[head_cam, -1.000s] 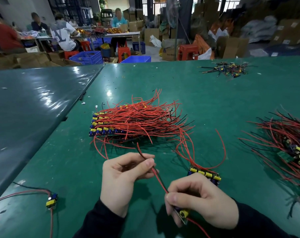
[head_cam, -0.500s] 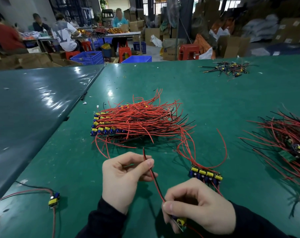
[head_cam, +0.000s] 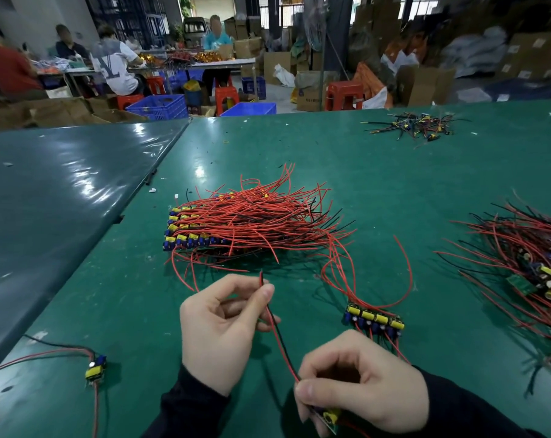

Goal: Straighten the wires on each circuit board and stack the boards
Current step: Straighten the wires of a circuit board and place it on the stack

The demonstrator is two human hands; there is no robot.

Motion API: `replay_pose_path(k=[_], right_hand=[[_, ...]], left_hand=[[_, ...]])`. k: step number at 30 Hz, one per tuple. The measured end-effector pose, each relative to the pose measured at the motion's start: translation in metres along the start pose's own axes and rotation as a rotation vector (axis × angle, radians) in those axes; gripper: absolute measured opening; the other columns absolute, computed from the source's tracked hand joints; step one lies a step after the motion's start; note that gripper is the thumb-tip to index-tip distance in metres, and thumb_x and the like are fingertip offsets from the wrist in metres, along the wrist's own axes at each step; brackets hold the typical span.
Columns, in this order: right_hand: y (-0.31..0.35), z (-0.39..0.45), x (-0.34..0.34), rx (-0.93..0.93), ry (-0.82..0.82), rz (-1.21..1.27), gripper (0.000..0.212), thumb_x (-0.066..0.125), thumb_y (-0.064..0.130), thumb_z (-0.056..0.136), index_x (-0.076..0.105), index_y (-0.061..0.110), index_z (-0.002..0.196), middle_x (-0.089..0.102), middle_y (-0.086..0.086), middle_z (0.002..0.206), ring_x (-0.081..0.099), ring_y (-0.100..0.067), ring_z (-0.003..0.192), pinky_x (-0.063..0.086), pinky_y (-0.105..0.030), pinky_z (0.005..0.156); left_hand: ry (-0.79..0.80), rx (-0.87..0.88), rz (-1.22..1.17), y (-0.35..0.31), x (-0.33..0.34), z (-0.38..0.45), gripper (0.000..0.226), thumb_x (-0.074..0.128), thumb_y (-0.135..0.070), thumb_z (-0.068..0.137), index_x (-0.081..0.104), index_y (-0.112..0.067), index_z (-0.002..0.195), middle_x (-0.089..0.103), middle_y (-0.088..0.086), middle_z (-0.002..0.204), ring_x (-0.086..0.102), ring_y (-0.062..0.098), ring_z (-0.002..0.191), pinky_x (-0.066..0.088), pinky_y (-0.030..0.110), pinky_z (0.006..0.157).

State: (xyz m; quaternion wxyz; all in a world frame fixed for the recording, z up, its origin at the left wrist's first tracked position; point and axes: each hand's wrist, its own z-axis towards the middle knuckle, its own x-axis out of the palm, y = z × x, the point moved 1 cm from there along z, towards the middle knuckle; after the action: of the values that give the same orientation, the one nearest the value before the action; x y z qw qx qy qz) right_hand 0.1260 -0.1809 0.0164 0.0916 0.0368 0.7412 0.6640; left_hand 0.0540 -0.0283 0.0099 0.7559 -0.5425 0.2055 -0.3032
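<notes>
My right hand [head_cam: 359,380] grips a small circuit board [head_cam: 329,417] with a yellow part, low at the front. A red and black wire pair [head_cam: 278,336] runs up from it to my left hand [head_cam: 220,327], which pinches the wires near their tips between thumb and forefinger. Behind the hands lies a big stack of boards [head_cam: 188,232] with long red wires [head_cam: 261,219] fanned to the right. A short row of several boards [head_cam: 375,320] sits just right of my hands.
A tangled pile of boards and red wires [head_cam: 526,267] lies at the right edge. One single board [head_cam: 95,369] with wires rests at the front left. A small heap of dark wires [head_cam: 416,124] is far back. A grey table [head_cam: 46,200] adjoins on the left.
My left hand has slid up along the wire pair toward its tips, pulling it straighter. My right hand has kept hold of the board and barely moved.
</notes>
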Motion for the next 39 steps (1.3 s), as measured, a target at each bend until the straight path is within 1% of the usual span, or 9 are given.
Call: replay_pose_path(k=[3,10,15,20,25,30,34,36,39], right_hand=[[0.0,0.0,0.0,0.004,0.007,-0.002,0.026,0.058,0.018,0.094,0.066,0.001,0.075,0.062,0.005,0.061,0.053,-0.01,0.056,0.043,-0.022,0.06],[-0.002,0.0,-0.001,-0.021,-0.001,0.017,0.025,0.057,0.018,0.094,0.065,0.008,0.072,0.062,0.003,0.061,0.053,-0.012,0.057,0.043,-0.025,0.061],[-0.004,0.001,-0.002,-0.042,-0.039,0.041,0.019,0.057,0.016,0.093,0.066,0.012,0.077,0.062,0.005,0.059,0.055,-0.006,0.055,0.044,-0.018,0.061],[-0.007,0.0,-0.001,-0.035,-0.017,0.073,0.016,0.059,0.016,0.093,0.071,0.006,0.088,0.066,0.001,0.067,0.058,-0.009,0.058,0.047,-0.021,0.062],[-0.014,0.002,-0.004,-0.035,-0.087,0.1,0.011,0.063,0.01,0.087,0.071,0.006,0.094,0.068,-0.002,0.071,0.061,-0.009,0.058,0.049,-0.019,0.061],[-0.019,0.005,-0.003,-0.041,-0.2,0.051,0.025,0.077,0.003,0.072,0.074,0.01,0.096,0.062,-0.005,0.097,0.058,-0.014,0.062,0.05,-0.021,0.058],[-0.019,0.005,-0.005,-0.048,-0.356,0.092,0.033,0.073,-0.01,0.073,0.069,0.001,0.104,0.054,-0.006,0.081,0.064,-0.021,0.06,0.052,-0.027,0.054],[-0.015,0.001,-0.003,-0.085,-0.4,0.008,0.033,0.074,-0.004,0.075,0.071,0.007,0.105,0.054,-0.009,0.079,0.065,-0.023,0.064,0.053,-0.031,0.059],[-0.009,-0.011,0.001,-0.109,-0.461,-0.239,0.033,0.076,0.012,0.078,0.071,0.022,0.109,0.057,0.005,0.089,0.06,-0.013,0.07,0.05,-0.029,0.064]], left_hand=[[-0.025,0.009,-0.008,-0.001,-0.001,0.002,0.012,0.067,0.011,0.076,0.066,-0.001,0.073,0.067,0.01,0.063,0.066,0.024,0.046,0.049,0.02,0.042],[-0.056,0.033,-0.002,0.002,-0.003,0.005,0.017,0.067,0.012,0.076,0.061,-0.001,0.068,0.066,0.006,0.064,0.067,0.024,0.047,0.048,0.019,0.042],[-0.108,0.123,0.125,0.008,-0.007,0.005,0.03,0.069,0.009,0.077,0.057,-0.012,0.06,0.062,0.009,0.066,0.065,0.026,0.047,0.05,0.022,0.041],[-0.14,0.138,0.067,0.006,-0.008,0.007,0.016,0.069,0.001,0.079,0.066,-0.011,0.069,0.064,0.009,0.062,0.064,0.024,0.046,0.05,0.024,0.041],[-0.199,0.187,0.109,0.006,-0.014,0.011,0.02,0.067,0.002,0.081,0.062,-0.01,0.066,0.063,0.006,0.067,0.062,0.024,0.045,0.051,0.025,0.041],[-0.242,0.143,-0.01,0.002,-0.017,0.015,0.015,0.063,0.001,0.085,0.059,-0.006,0.072,0.062,0.008,0.067,0.067,0.023,0.049,0.049,0.024,0.038],[-0.283,0.1,-0.119,-0.002,-0.021,0.017,0.019,0.062,0.004,0.085,0.058,-0.006,0.07,0.061,0.004,0.063,0.067,0.026,0.049,0.048,0.022,0.039],[-0.303,-0.004,-0.272,-0.004,-0.022,0.018,0.021,0.062,0.003,0.084,0.059,-0.009,0.067,0.062,0.003,0.06,0.067,0.027,0.048,0.047,0.019,0.038],[-0.255,-0.052,-0.396,-0.007,-0.019,0.014,0.013,0.062,-0.005,0.083,0.062,-0.011,0.071,0.067,0.007,0.063,0.068,0.026,0.051,0.047,0.019,0.04]])
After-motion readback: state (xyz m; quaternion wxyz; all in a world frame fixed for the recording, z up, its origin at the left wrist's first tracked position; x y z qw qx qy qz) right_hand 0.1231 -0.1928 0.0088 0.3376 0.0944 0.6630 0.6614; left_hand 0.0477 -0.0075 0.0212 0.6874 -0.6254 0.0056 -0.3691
